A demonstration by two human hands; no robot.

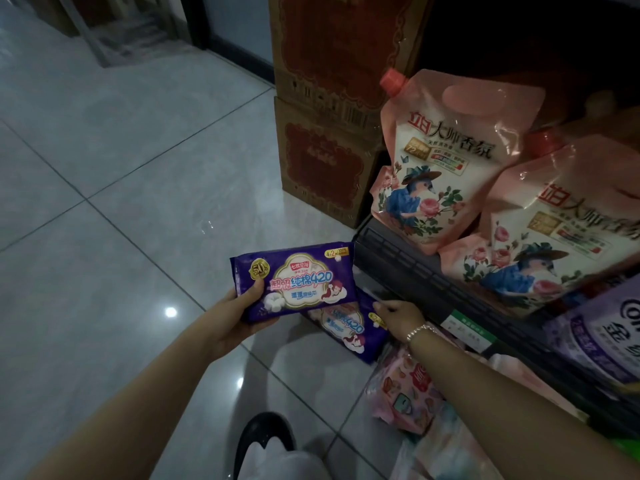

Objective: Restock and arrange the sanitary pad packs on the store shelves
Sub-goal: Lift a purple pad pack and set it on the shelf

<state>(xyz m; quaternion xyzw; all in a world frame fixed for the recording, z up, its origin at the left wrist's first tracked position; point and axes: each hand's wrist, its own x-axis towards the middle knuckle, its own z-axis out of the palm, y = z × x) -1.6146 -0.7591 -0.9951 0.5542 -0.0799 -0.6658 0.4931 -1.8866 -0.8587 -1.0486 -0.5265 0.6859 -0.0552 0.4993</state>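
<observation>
In the head view, a purple pad pack (294, 280) is gripped at its 8 o'clock corner by the left hand (239, 315), thumb on top, over open tiled floor (104, 202) stretching toward 10 o'clock. A second purple pack (349, 329), partly hidden below it, is pinched at its 2 o'clock edge by the right hand (398, 318), just beside the dark shelf edge (415, 271). Pink pouches (446, 161) are seen crowding that shelf at 2 o'clock.

Glossy plastic pad pack (294, 282), shiny polished floor tiles (104, 202), matt cardboard boxes (329, 133)
</observation>
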